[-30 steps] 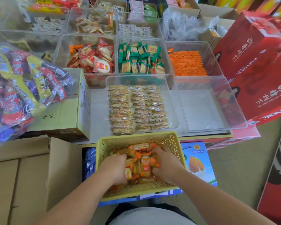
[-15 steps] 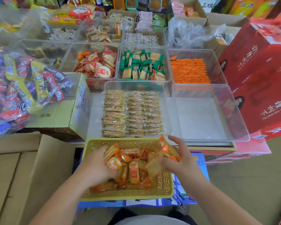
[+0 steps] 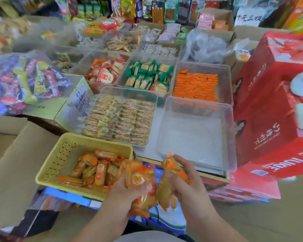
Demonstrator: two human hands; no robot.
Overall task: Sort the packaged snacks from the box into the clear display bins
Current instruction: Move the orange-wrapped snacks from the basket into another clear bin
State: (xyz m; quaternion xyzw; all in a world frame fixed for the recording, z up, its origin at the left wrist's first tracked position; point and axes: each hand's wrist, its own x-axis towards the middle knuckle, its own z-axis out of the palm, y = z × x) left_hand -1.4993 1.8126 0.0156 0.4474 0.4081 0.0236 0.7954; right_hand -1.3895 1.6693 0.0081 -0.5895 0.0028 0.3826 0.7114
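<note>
We hold both hands low in the foreground, just to the right of the yellow basket (image 3: 59, 159). Our left hand (image 3: 124, 189) grips a bunch of orange snack packets (image 3: 140, 179), its fingers curled round them from below. Our right hand (image 3: 189, 182) grips a second bunch of packets (image 3: 168, 173), its fingers wrapped over the top. The two bunches almost touch, and both are blurred, so we cannot count the packets.

More of the same orange packets (image 3: 98, 170) lie heaped in the basket, which sits on a blue carton (image 3: 166, 217) below the tabletop's front edge.

On the tabletop just beyond our right hand stands a clear bin (image 3: 196, 137) whose pale bottom shows. Beside it on the left, a second bin (image 3: 129, 89) holds neat rows of clear-wrapped biscuits (image 3: 119, 119).

Behind these, three more bins stand in a row: one with red-and-white packets (image 3: 105, 74), one with green-ended packets (image 3: 147, 74) and one with flat orange packets (image 3: 196, 86).

To the left, a clear bag of mixed sweets (image 3: 24, 82) rests on a cardboard box (image 3: 47, 109). To the right, large red cartons (image 3: 273, 102) are stacked beside the bins.
</note>
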